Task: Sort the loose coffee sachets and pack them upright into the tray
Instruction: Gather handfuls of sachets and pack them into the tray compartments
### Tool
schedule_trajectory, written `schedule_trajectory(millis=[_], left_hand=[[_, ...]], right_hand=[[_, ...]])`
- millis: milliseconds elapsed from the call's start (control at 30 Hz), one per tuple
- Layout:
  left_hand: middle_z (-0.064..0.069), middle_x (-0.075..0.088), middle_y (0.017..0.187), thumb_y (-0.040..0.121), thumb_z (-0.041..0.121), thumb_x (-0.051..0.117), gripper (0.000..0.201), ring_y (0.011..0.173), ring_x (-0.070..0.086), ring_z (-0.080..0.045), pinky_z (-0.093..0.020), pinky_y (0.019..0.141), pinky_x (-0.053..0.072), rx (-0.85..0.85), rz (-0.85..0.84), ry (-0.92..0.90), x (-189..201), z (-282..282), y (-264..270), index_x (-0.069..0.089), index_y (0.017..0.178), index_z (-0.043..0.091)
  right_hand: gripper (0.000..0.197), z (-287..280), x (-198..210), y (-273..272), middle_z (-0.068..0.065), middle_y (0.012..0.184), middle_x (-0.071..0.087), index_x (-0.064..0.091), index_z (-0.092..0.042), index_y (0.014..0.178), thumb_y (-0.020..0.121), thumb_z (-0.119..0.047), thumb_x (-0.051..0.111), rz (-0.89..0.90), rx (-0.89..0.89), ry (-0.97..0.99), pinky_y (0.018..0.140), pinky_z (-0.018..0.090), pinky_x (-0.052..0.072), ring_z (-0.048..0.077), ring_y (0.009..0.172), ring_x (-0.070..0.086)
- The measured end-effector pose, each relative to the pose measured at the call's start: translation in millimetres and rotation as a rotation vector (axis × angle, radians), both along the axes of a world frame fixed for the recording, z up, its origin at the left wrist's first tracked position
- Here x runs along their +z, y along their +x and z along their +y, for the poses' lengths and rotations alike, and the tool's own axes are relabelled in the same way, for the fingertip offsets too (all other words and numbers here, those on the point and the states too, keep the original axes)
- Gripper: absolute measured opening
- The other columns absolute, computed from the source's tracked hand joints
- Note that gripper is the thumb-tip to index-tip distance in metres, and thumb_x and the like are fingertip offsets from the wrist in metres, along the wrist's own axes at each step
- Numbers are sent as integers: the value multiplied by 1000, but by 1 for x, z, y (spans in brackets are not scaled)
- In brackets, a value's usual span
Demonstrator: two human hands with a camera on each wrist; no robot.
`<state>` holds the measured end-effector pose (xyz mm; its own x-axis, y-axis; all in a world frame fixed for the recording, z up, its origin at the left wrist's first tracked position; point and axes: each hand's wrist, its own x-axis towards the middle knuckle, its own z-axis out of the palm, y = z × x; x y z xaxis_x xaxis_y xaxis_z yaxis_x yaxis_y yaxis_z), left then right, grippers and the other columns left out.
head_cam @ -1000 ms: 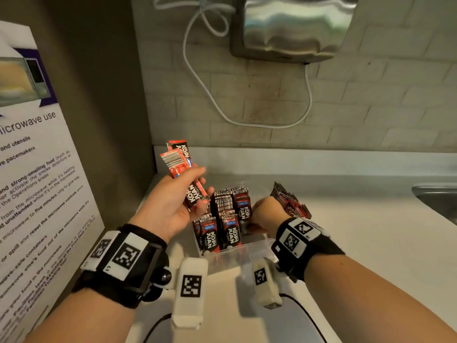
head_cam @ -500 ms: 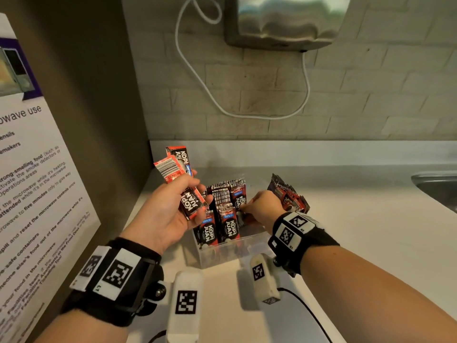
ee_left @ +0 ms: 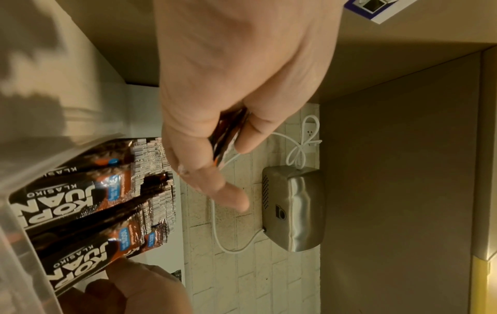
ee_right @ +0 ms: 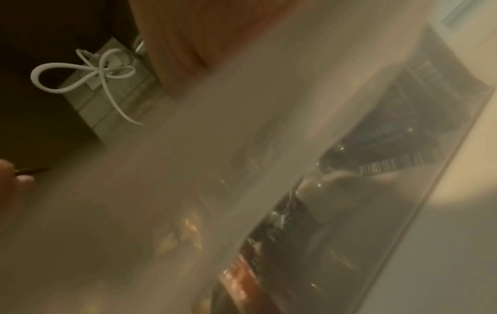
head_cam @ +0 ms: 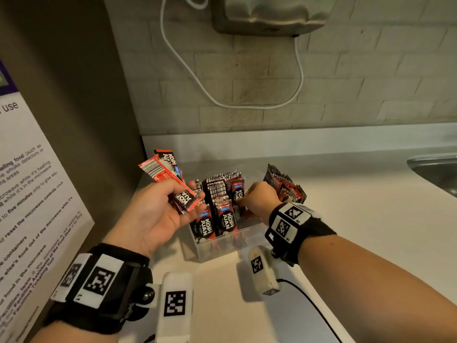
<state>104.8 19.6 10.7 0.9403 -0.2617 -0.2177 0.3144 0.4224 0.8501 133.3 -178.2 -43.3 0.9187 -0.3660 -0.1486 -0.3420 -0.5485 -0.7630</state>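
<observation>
Several red-and-black coffee sachets fan out of the left hand, whose thumb and curled fingers clamp their lower ends; their tops tilt up and away toward the wall. The left wrist view shows the same bunch pinched edge-on between thumb and fingers.

Just right of that hand a clear plastic tray stands on the pale counter, with rows of packed sachets upright in its left part, labels facing the person. The right hand reaches down into the right side of the tray, its fingers bent in against the standing sachets; whether they pinch one or only touch them cannot be told from the head view, and the right wrist view is blurred by the tray wall.

Behind the right hand a second bundle of sachets leans on the counter, outside the tray. A metal hand dryer hangs on the brick wall above, with a white cable looping below it, and a sink edge shows at far right. A printed microwave notice covers the left side.
</observation>
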Motion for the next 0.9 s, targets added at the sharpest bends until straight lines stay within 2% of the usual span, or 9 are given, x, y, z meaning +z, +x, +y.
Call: schedule_trajectory(millis=[67,167,233,333,467,600,667,800,900], left_hand=[[-15,66,92,95,0,42,19,85,70,-30,-32,44,55,-24,-11,6,0,2,-1,54,110,5],[-20,71,93,96,6,47,24,82,74,-27,-35,48,56,-87,-30,54,-1,4,-2,56,118,0],[-19,72,94,95,9,50,21,84,74,-26,-40,54,56,-105,-37,82,-1,4,-3,58,114,3],[-16,73,88,93,8,55,9,77,74,-25,-39,58,55,-97,-58,113,0,2,-6,59,101,8],[-8,74,78,84,7,67,15,61,70,-18,-21,41,47,-49,-145,229,-3,-3,-10,62,97,12],[-4,73,69,79,7,73,12,51,65,-13,-15,34,34,-35,-230,339,-5,-12,-13,67,81,16],[-1,73,69,78,7,74,14,50,65,-11,-16,37,36,-54,-263,385,-5,-15,-15,67,86,17],[2,73,77,68,18,74,32,57,66,-11,-20,37,40,-110,-292,325,-3,-14,-17,65,98,21],[2,71,71,81,17,67,16,57,66,-13,-20,37,44,-93,-192,212,-3,-11,-16,64,96,18]], right_hand=[[12,0,1,-2,13,89,66,59,-4,83,86,-13,67,-17,4,-33,84,42,56,30,93,67],[18,-1,3,-4,15,91,66,53,-9,73,87,-9,64,-42,22,-100,85,41,56,29,93,66],[24,-1,3,-6,15,90,66,50,-12,67,87,-6,62,-89,31,-93,84,44,55,31,91,67],[19,-1,7,-10,11,88,66,53,-14,73,85,-3,62,-269,-39,38,78,44,57,28,81,67],[14,13,43,-27,6,69,58,57,-6,79,85,-14,67,-494,24,232,53,29,46,13,53,51],[27,32,78,-52,8,66,53,61,7,95,83,-15,71,-394,296,452,32,16,26,4,33,36],[23,36,82,-58,8,64,52,61,9,100,82,-2,70,-318,390,406,31,10,26,1,28,38],[9,30,79,-55,10,62,58,67,0,90,82,-2,70,-302,379,316,31,17,30,6,31,41],[13,22,80,-56,8,66,64,65,-7,77,80,6,67,-430,315,431,49,24,49,16,50,58]])
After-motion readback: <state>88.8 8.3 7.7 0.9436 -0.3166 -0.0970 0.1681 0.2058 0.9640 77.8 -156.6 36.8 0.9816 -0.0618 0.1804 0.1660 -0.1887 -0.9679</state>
